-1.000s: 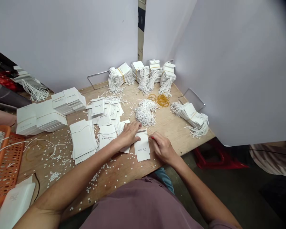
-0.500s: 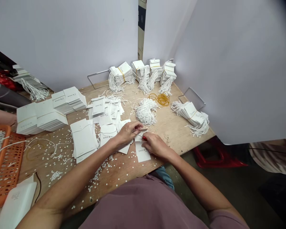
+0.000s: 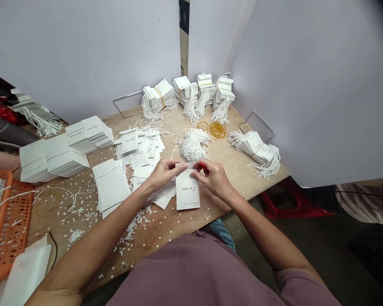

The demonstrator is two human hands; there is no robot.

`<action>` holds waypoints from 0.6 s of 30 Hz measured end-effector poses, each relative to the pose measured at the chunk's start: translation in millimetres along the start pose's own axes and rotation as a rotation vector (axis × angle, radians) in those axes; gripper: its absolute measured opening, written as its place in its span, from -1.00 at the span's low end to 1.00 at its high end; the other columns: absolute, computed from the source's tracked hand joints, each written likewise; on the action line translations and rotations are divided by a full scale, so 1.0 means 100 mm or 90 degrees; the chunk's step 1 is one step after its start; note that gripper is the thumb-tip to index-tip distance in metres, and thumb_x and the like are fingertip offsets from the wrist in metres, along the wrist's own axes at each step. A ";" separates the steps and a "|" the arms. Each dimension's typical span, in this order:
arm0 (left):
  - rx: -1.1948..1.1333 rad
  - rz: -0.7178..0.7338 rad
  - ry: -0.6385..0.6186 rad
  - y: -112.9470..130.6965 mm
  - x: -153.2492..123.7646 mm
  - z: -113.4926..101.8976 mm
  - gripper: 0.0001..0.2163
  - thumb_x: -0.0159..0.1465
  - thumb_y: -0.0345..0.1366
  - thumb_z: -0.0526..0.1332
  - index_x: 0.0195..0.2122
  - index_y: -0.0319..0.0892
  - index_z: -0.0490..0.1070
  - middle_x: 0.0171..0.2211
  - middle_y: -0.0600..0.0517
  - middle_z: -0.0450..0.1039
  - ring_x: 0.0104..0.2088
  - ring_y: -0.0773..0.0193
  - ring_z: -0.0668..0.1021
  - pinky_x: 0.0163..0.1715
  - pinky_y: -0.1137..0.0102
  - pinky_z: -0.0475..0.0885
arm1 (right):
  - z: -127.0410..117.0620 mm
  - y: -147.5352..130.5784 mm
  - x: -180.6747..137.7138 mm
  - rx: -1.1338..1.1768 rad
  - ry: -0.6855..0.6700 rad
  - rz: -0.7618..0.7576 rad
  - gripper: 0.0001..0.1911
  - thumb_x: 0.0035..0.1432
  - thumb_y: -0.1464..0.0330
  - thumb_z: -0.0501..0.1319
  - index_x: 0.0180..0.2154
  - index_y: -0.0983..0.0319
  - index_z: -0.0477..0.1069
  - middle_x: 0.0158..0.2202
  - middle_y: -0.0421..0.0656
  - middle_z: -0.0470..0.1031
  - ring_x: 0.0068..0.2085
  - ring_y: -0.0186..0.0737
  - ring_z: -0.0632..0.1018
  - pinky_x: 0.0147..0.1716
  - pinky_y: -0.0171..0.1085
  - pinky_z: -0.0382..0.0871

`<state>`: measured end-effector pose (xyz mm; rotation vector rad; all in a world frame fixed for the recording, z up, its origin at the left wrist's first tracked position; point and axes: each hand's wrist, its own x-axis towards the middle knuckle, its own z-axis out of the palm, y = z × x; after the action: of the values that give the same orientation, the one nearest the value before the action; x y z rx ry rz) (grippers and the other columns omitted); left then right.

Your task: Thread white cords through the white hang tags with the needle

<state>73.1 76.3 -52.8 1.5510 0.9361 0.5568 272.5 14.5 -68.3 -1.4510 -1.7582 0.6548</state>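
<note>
The person holds one white printed tag (image 3: 187, 190) up off the surface (image 3: 232, 168), just above its near edge, with the printed face turned towards the camera. The left hand (image 3: 164, 171) has its fingers closed on the tag's top left edge. The right hand (image 3: 214, 179) has its fingers together on the top right corner, and a small red thing (image 3: 203, 165) shows between them; what it is cannot be told. Both grips sit at the very top of the card, so the main risk seems to be a bend or crease there if either hand squeezes or twists. The tag hangs free below the fingers, so it could also swing or slip out and drop among the loose tags (image 3: 140, 146) beside the left hand, where it would be hard to pick out again. The tangle of white strings (image 3: 194, 144) lies just beyond the hands, and a reach into it could well drag out several strands at once or snag them on the red thing. Punched paper dots (image 3: 132, 227) litter the surface under the forearms, so a sleeve or wrist could sweep them off the edge. The banded bundles (image 3: 187, 90) at the back and the yellow rubber bands (image 3: 217, 129) lie well apart from the hands and look safe from a knock.
</note>
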 end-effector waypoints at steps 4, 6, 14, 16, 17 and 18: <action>-0.023 0.003 0.015 0.03 -0.01 0.00 -0.68 0.27 -0.10 0.28 -0.50 -0.23 0.48 -0.58 0.12 0.29 -0.55 0.43 0.27 -0.55 0.48 0.13 | 0.03 -0.06 0.05 0.008 0.006 0.014 -0.89 0.08 0.42 0.37 -0.36 0.21 0.45 -0.51 -0.30 0.39 -0.50 -0.36 0.33 -0.43 -0.33 0.19; -0.040 0.001 0.020 0.02 -0.01 0.00 -0.69 0.27 -0.10 0.28 -0.49 -0.23 0.49 -0.57 0.12 0.30 -0.54 0.44 0.29 -0.55 0.49 0.14 | 0.05 -0.08 0.06 0.017 0.011 0.022 -0.89 0.08 0.43 0.37 -0.36 0.21 0.45 -0.51 -0.30 0.40 -0.51 -0.36 0.33 -0.42 -0.33 0.19; -0.134 -0.043 -0.007 0.05 -0.12 -0.02 -0.79 0.13 -0.24 0.43 -0.25 -0.20 0.62 -0.34 -0.03 0.57 -0.37 0.30 0.53 -0.40 0.45 0.39 | 0.11 -0.04 0.05 0.133 0.074 0.020 -0.68 0.02 0.40 0.42 -0.13 0.19 0.50 -0.30 -0.20 0.49 -0.31 -0.25 0.45 -0.28 -0.27 0.31; -0.160 -0.050 0.003 0.09 -0.18 -0.03 -0.79 0.09 -0.27 0.46 -0.25 -0.21 0.63 -0.32 -0.05 0.59 -0.36 0.29 0.55 -0.36 0.43 0.42 | 0.12 -0.02 0.05 0.265 0.025 0.008 -0.65 0.08 0.35 0.39 -0.05 0.16 0.53 -0.26 -0.19 0.52 -0.29 -0.24 0.48 -0.27 -0.26 0.35; -0.187 -0.055 0.007 0.10 -0.21 -0.04 -0.78 0.07 -0.28 0.47 -0.25 -0.20 0.63 -0.30 -0.05 0.61 -0.35 0.28 0.57 -0.33 0.42 0.44 | 0.13 -0.01 0.04 0.322 -0.001 -0.005 -0.72 0.13 0.34 0.35 -0.07 0.15 0.56 -0.29 -0.19 0.52 -0.30 -0.24 0.48 -0.28 -0.26 0.36; -0.227 -0.066 0.004 0.10 -0.24 -0.05 -0.75 0.06 -0.28 0.48 -0.22 -0.20 0.63 -0.27 -0.07 0.62 -0.32 0.25 0.58 -0.29 0.40 0.46 | 0.14 0.01 0.04 0.359 -0.011 -0.024 -0.79 0.18 0.33 0.30 -0.12 0.14 0.60 -0.32 -0.19 0.52 -0.31 -0.24 0.49 -0.29 -0.26 0.37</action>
<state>58.4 59.5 -38.8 1.1752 0.8631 0.6175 261.3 19.6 -76.0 -1.0207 -1.4460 1.0429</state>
